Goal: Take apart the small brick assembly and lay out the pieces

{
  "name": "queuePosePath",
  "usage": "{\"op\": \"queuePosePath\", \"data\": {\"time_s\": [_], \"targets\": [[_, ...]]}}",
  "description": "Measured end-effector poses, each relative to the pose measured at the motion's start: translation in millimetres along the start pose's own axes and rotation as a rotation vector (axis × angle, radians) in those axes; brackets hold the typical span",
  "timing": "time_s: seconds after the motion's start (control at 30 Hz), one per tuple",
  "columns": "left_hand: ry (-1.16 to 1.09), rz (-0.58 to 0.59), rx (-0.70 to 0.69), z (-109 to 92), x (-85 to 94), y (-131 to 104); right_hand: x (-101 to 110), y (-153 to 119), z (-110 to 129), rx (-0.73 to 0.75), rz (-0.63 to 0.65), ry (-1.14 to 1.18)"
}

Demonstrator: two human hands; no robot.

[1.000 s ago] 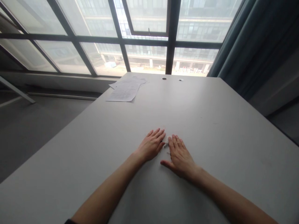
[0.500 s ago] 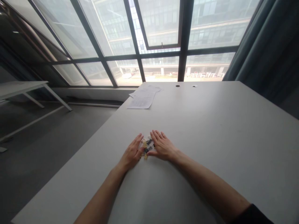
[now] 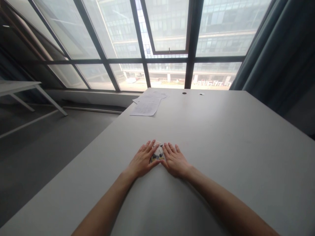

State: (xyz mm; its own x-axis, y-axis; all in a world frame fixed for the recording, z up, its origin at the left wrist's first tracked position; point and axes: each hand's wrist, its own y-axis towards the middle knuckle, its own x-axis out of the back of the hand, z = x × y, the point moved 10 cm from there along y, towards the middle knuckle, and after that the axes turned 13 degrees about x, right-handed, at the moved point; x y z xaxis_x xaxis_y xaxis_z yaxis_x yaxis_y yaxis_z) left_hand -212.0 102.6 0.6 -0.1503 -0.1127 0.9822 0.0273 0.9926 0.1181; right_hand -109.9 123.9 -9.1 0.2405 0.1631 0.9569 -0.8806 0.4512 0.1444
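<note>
Closing together, both hands' fingers [image 3: 150, 149] now flank the small pieces [image 3: 157, 154].

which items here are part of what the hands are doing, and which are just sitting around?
In hand:
- small pieces, a little pile between the two hands
- left hand and right hand, flat on the table, cupping the pile from either side

Lying about:
- papers at the far left edge
- two holes near the far edge
- second table off to the left
</note>
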Motion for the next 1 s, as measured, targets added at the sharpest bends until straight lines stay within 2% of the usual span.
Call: {"op": "queuePosePath", "data": {"time_s": [0.13,0.33,0.5,0.67,0.87,1.0], "targets": [[-0.006,0.012,-0.057,-4.2,-3.0,13.1,2.6,16.2,-4.7,0.038,-0.018,-0.002],[0.007,-0.067,0.051,7.2,-0.8,32.0,12.2,26.7,-17.2,-0.036,-0.094,0.013],[-0.008,-0.175,0.168,17.5,8.9,33.0,14.3,0.2,-19.2,-0.172,-0.157,-0.002],[-0.007,-0.124,0.166,19.6,0.4,34.1,6.4,-22.3,-8.8,-0.158,-0.125,-0.009],[-0.026,-0.147,0.165,20.3,0.9,36.9,4.5,4.2,-3.5,-0.116,-0.113,0.003],[-0.044,-0.224,0.236,26.0,8.1,36.8,15.1,9.1,-4.5,-0.11,-0.188,0.077]]}}
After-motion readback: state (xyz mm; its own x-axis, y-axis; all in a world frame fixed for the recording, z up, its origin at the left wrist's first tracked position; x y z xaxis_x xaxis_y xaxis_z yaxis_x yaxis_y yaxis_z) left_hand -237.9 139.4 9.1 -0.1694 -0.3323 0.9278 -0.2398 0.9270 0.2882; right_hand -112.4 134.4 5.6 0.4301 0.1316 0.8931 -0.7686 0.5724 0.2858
